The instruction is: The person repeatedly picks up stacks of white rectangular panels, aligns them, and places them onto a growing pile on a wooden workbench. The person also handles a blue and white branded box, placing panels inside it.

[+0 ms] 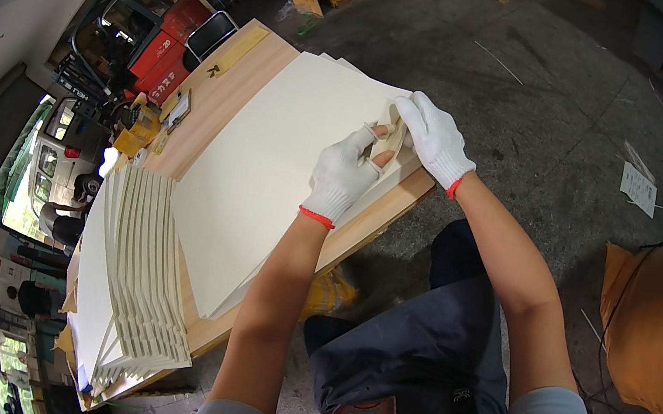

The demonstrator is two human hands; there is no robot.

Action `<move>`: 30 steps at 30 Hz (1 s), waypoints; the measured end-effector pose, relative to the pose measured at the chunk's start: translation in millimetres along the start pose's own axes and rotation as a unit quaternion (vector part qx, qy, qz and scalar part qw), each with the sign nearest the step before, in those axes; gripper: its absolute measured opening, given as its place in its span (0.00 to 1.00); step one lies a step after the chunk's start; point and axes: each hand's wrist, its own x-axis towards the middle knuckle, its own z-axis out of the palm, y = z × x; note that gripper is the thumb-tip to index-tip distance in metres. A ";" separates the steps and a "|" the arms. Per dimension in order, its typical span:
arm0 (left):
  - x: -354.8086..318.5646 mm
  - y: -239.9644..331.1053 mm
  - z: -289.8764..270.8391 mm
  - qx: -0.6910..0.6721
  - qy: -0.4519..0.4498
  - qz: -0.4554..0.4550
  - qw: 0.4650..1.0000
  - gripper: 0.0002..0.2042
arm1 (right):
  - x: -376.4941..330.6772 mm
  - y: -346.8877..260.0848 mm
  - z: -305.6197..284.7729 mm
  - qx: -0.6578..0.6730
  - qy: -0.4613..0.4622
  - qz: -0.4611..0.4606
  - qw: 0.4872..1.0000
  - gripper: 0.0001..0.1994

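Large off-white sheets (272, 143), like thin board, lie stacked on a wooden table in front of me. My left hand (344, 172), in a white glove with a red cuff and bare thumb and fingertip, is curled at the stack's near right edge. Its fingertips press on a narrow bent strip of the sheet edge. My right hand (434, 136), in a matching glove, grips the right corner of the sheets, its fingers closed over the edge. How many sheets lie between my fingers is hidden.
Another fanned pile of off-white sheets (147, 272) sits on the table's left end. Beyond the stack, the wooden tabletop (221, 103) carries a yellow strip and small tools. A red forklift (168, 54) and black chair stand behind. An orange-brown wrapped bundle (656, 326) is at right.
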 end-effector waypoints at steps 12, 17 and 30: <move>-1.1 -5.3 2.7 0.019 0.042 0.027 0.999 0.15 | -2.1 -2.4 -1.3 0.000 -0.008 0.008 1.000 0.25; -0.8 3.8 -0.4 0.016 -0.009 0.005 1.000 0.16 | -1.3 2.4 -0.6 -0.005 0.003 0.000 1.000 0.25; -2.2 6.0 0.8 0.026 0.009 0.033 0.999 0.17 | -2.2 1.0 -5.9 -0.013 -0.005 -0.001 1.000 0.25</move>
